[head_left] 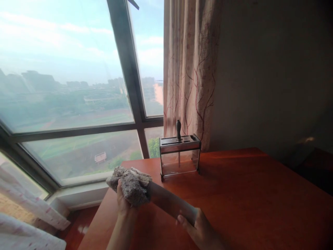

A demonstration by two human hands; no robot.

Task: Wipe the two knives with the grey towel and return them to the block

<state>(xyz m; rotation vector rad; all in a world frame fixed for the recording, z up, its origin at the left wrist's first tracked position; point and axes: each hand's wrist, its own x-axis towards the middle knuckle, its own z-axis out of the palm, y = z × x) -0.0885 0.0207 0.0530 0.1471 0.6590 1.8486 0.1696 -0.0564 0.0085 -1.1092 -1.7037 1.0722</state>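
Standing near a tall window [73, 80]; reddish table [249, 187] below, curtain [189, 62] behind. Metal-framed stand [170, 148] upright on tabletop, apart. Grey bar [169, 201] over table: work under way, unfinished, I judge (middle stretch uncovered). Fluffy cloth [134, 187] bunched at far end, clasped by left hand [125, 201]; right hand [196, 225] grips near end.

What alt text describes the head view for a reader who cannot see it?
A person's left hand holds a fluffy grey cloth at one end of a long grey object, and the right hand grips its other end, over a reddish table. Behind are a metal-topped frame, a window and a curtain.
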